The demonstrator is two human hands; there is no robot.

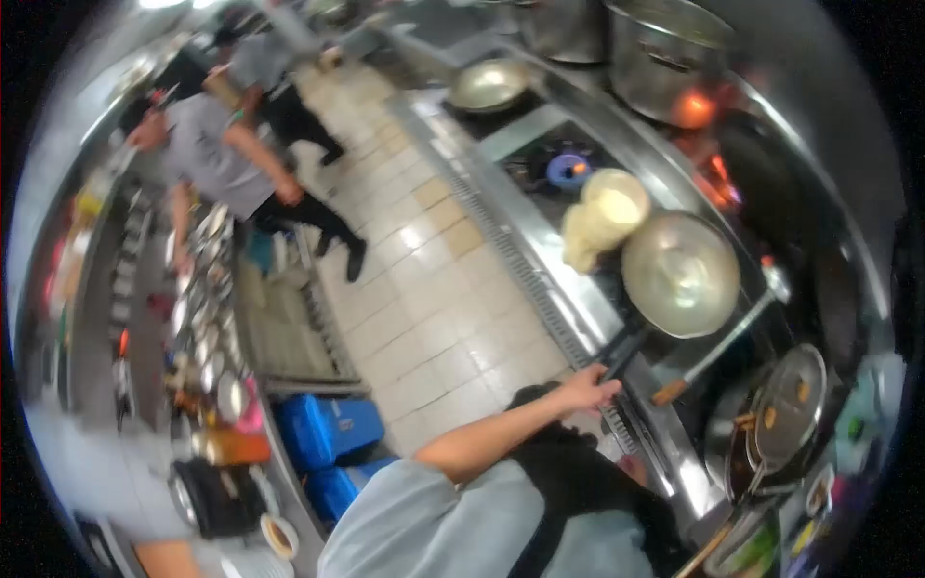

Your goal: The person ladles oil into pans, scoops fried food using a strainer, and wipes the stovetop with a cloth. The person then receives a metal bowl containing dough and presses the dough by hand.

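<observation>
My left hand (pixel 588 390) is closed round the end of a dark handle (pixel 624 354) at the near edge of the stove. The handle leads to a wide, shiny metal wok (pixel 680 275). Close beside the wok sits a pale round container (pixel 617 200), with something cream-coloured (pixel 581 239) against its side. Lower down, a small blurred part of my right hand (pixel 632 468) shows by the counter edge, and its fingers cannot be made out. A long utensil with a wooden grip (pixel 670 391) lies across the stove between the wok and a strainer (pixel 792 405).
Large steel pots (pixel 668 63), another wok (pixel 489 85) and open flames (pixel 718 178) are along the stove. Across the tiled floor (pixel 414 299), a person in grey (pixel 217 154) stands at a counter, another behind. Blue bins (pixel 332 424) stand below that counter.
</observation>
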